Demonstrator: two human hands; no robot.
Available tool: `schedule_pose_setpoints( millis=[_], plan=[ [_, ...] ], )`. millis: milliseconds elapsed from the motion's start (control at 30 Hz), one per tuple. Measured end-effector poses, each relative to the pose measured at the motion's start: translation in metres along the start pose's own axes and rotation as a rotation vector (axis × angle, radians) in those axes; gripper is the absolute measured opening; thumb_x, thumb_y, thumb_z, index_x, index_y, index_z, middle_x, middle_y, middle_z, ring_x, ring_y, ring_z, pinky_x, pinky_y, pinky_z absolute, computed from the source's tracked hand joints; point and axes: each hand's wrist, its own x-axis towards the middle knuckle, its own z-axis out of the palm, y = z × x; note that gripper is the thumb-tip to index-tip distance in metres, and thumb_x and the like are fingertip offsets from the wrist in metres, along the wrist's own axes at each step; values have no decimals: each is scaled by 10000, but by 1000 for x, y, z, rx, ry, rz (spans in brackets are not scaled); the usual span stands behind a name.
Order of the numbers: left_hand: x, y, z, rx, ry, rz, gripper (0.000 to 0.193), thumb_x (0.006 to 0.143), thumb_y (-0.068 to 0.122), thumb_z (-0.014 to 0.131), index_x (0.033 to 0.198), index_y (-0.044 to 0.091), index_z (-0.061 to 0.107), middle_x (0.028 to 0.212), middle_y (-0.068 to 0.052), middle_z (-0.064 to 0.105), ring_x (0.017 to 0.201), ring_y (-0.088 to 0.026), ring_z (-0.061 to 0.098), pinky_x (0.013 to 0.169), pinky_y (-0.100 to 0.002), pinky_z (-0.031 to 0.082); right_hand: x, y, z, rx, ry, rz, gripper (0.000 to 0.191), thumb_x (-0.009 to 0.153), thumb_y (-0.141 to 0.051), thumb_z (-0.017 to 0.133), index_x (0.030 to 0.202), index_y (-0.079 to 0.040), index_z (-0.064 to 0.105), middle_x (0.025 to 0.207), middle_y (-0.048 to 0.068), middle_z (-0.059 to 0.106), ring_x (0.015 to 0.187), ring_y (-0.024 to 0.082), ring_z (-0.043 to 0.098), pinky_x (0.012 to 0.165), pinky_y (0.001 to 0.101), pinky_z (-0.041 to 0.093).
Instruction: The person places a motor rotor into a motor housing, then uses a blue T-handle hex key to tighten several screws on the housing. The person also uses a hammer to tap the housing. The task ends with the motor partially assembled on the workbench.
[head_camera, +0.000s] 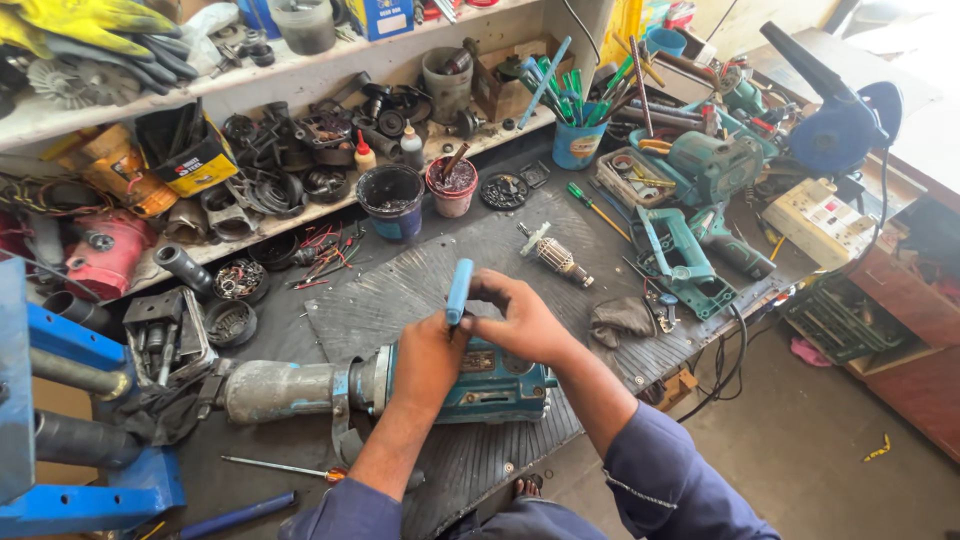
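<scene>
Workbench (600, 250) fills most of the view, its front edge running diagonally from lower left toward the right, with bare floor (800, 440) open beyond that edge. A ribbed rubber mat (400, 290) covers the middle of the bench, and its near corner overhangs toward the person's lap. Lying across the mat's front part is a large teal demolition hammer (500, 385), its grey metal barrel (285, 390) pointing left, close to the bench's front edge. Behind it the mat is mostly open up to a small motor armature (556, 256) and a green-handled screwdriver (590, 205). To the right, a teal tool housing (680, 262) and a grey rag (620, 318) crowd the bench's right edge. Left of the mat sits a black box of parts (165, 335); a red-handled screwdriver (285, 467) lies near the front edge below the barrel.

The left hand (428, 358) rests on top of the hammer body, fingers curled around the lower end of a blue-handled tool (459, 290) held upright. The right hand (522, 322) sits just beside it, fingers bent inward and touching the same handle from the right, above the hammer's casing.
</scene>
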Motion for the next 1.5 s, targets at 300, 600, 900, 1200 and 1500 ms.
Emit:
schedule_pose_setpoints(
  millis=[300,600,900,1200,1500],
  plan=[
    [17,-17,13,-69,-147,-107,167,884,150,720,1015,48,697,878,-181,752,864,-378,734,703,-439,553,18,19,-4,-205,163,-22,144,782,-86,847,859,-38,735,914,56,710,928,155,648,853,324,506],
    [22,-49,21,-165,-241,-69,108,914,76,661,1003,26,695,940,-193,758,930,-395,723,779,-433,551,24,11,-14,-241,50,-16,185,817,-101,826,990,-71,770,1018,63,726,1049,227,655,965,366,487],
    [27,-20,23,78,-23,-101,98,819,121,748,886,52,730,852,-170,739,854,-388,703,741,-474,539,35,-2,-33,-58,-36,92,449,735,-155,875,1149,-73,721,1039,43,717,1042,168,656,949,328,474],
    [36,-9,32,80,-90,21,251,787,93,755,1026,37,699,1022,-171,725,1028,-417,651,867,-489,507,33,29,-41,-23,13,9,163,775,-57,844,848,-35,700,947,57,733,948,177,639,868,323,511],
    [24,-20,44,-25,-72,-142,137,860,94,709,984,75,764,927,-134,749,859,-327,746,731,-392,572,27,31,-40,-135,18,-38,119,842,-25,768,961,-32,766,941,71,732,959,230,629,879,356,496]
  ],
)
